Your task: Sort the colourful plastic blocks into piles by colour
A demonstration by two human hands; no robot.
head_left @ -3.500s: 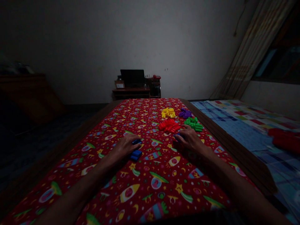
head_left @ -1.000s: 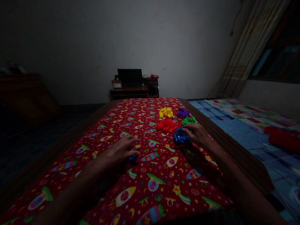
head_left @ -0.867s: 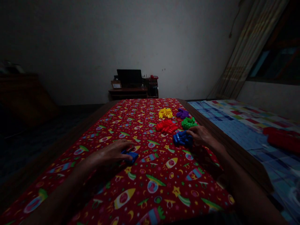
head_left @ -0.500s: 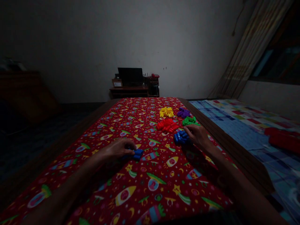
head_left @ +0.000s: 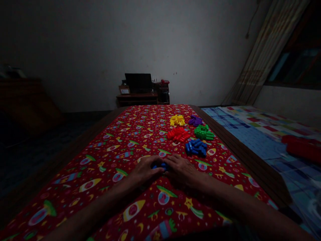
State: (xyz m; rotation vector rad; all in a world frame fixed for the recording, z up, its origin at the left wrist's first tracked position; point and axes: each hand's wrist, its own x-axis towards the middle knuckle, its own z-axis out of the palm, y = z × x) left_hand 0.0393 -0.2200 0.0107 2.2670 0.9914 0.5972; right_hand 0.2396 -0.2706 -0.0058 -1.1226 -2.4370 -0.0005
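My left hand (head_left: 147, 167) and my right hand (head_left: 179, 167) meet over the middle of the red patterned cloth (head_left: 100, 180). Between their fingertips sit small blue blocks (head_left: 160, 166), mostly covered by the fingers. Both hands are closed on these pieces, low over the cloth. Just beyond my right hand is a pile of blue blocks (head_left: 196, 148). Behind it lie piles of red (head_left: 178, 134) and green blocks (head_left: 203, 132), and farther back piles of yellow (head_left: 177, 120) and purple blocks (head_left: 195, 120). The exact shape of the held pieces is hidden.
Brown table edges (head_left: 240, 160) run along both sides of the cloth. A bed with a checked sheet (head_left: 233, 127) and a red bundle (head_left: 301, 149) stands at the right. Against the far wall is a desk (head_left: 136, 99) with a dark monitor (head_left: 138, 82).
My right hand has come from the blue pile toward the middle and joined my left hand. My left hand has shifted right with the blue blocks.
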